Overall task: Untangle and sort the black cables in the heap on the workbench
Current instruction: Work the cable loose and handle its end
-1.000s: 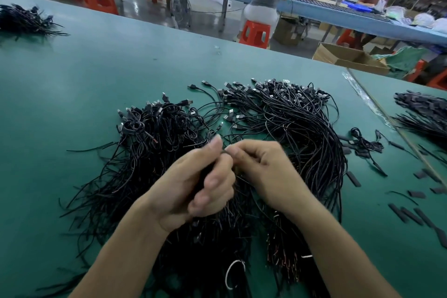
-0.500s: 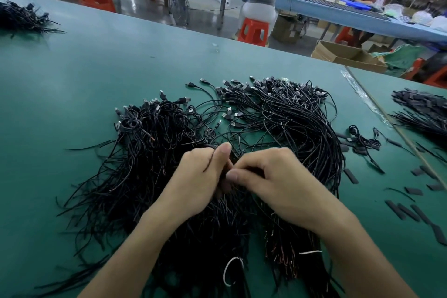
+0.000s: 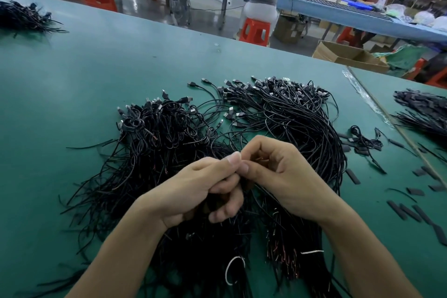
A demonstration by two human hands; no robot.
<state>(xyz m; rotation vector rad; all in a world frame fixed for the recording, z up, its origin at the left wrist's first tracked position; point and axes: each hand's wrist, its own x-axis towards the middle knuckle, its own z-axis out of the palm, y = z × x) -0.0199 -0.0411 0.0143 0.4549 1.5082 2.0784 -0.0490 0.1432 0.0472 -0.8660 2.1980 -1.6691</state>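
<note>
- The left hand (image 3: 200,191) grips a bunch from the cable heap (image 3: 157,152) lying under both hands.
- The right hand (image 3: 285,176) touches the left and pinches one strand of it.
- Beyond the right hand, plug-ended cables (image 3: 290,113) fan out.
- To its right lie a small coil (image 3: 362,138) and black sleeve pieces (image 3: 408,211) on the workbench (image 3: 121,68).

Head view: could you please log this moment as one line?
left hand: grips black cables | right hand: pinches one beside left thumb | heap: tangled, under both hands on workbench | stage: untangling
</note>
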